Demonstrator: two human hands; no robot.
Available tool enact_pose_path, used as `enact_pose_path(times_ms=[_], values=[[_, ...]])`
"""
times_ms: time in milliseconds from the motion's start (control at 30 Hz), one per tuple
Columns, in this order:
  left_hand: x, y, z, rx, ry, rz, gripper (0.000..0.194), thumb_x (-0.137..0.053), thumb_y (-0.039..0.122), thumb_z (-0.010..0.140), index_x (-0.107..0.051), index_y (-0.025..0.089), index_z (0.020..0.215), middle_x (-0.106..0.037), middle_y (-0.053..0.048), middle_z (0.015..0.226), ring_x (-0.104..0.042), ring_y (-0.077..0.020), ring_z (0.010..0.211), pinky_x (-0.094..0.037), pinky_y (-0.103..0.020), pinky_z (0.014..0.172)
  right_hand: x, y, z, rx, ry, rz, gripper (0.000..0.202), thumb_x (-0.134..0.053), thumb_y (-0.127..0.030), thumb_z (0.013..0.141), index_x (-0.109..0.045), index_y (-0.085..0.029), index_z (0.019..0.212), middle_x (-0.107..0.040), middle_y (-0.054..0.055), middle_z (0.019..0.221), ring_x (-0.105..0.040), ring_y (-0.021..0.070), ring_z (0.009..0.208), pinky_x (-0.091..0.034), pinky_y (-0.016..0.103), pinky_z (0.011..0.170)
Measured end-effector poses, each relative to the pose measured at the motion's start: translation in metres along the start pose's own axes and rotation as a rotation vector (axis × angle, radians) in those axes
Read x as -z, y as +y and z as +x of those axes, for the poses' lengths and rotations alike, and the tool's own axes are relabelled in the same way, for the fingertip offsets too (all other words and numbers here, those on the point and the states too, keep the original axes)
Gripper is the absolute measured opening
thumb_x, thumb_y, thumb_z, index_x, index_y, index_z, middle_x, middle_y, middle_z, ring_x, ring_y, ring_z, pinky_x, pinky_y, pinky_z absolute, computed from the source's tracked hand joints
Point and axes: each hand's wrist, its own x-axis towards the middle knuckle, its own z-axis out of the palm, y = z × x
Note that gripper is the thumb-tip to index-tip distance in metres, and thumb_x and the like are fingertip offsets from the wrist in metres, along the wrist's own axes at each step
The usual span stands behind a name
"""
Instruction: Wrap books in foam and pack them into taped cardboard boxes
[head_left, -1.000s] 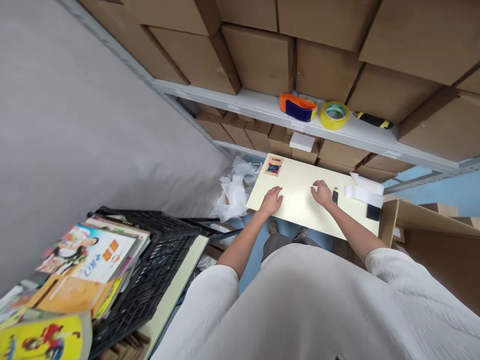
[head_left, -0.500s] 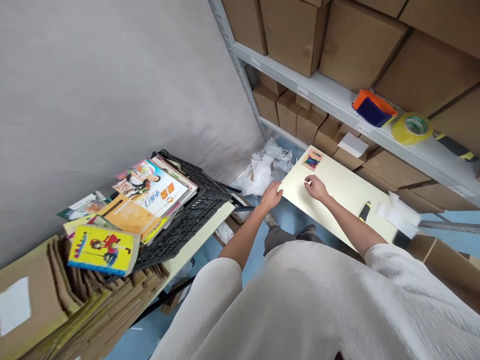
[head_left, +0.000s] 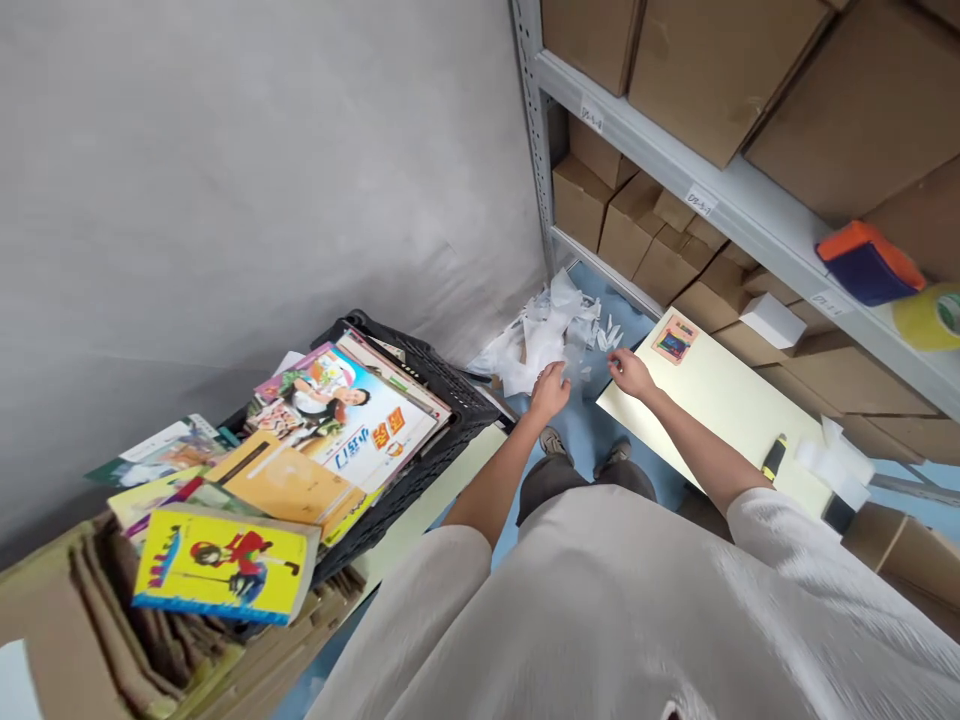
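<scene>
My left hand (head_left: 550, 391) hangs over the floor, just left of the table's near corner. Its fingers are loosely bent and I see nothing in them. My right hand (head_left: 631, 374) is above that same corner of the cream table (head_left: 705, 400), fingers curled but apart, with no object visible. Beyond both hands lies a heap of torn white paper scraps (head_left: 546, 335) on the floor. A small picture card (head_left: 676, 339) lies at the table's far left end. Farther right are a yellow-and-black box cutter (head_left: 775, 457) and crumpled white wrapping (head_left: 834, 462).
At left, a black crate (head_left: 450, 390) holds magazines, a yellow book (head_left: 225, 563) on top. Folded cardboard (head_left: 56, 610) lies beside it. A metal shelf (head_left: 645, 130) with brown boxes rises behind the table; clear tape (head_left: 934, 315) sits on it.
The view has swung left. Both hands have shifted off the tabletop toward the paper heap; my left hand has left the table edge. The card and box cutter stay on the table.
</scene>
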Motion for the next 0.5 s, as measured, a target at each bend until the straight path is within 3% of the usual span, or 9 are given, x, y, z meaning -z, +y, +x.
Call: enact_pose_path(times_ms=[267,500], values=[[-0.005,-0.029,0.037,0.153,0.068,-0.019,0.053,-0.060,0.020,0.100,-0.063,0.016,0.152,-0.062,-0.017,0.159,-0.058,-0.0322,0.151,-0.043,-0.044,0.130,-0.024,-0.003,0.079,0.120,-0.154,-0.093,0.030,-0.053,-0.021,0.101,-0.072,-0.018,0.124,-0.071,0.014,0.127,-0.069,0.0250,0.101,-0.054,0.039,0.101],[-0.044,-0.083,0.077,0.318,0.123,-0.015,0.053,-0.060,0.020,0.101,-0.062,0.016,0.154,-0.062,-0.016,0.161,-0.057,-0.0319,0.152,-0.042,-0.046,0.132,-0.069,0.017,0.176,0.290,-0.369,-0.375,0.039,-0.052,-0.022,0.103,-0.073,-0.017,0.136,-0.066,0.019,0.144,-0.060,0.0352,0.131,-0.049,0.048,0.114]])
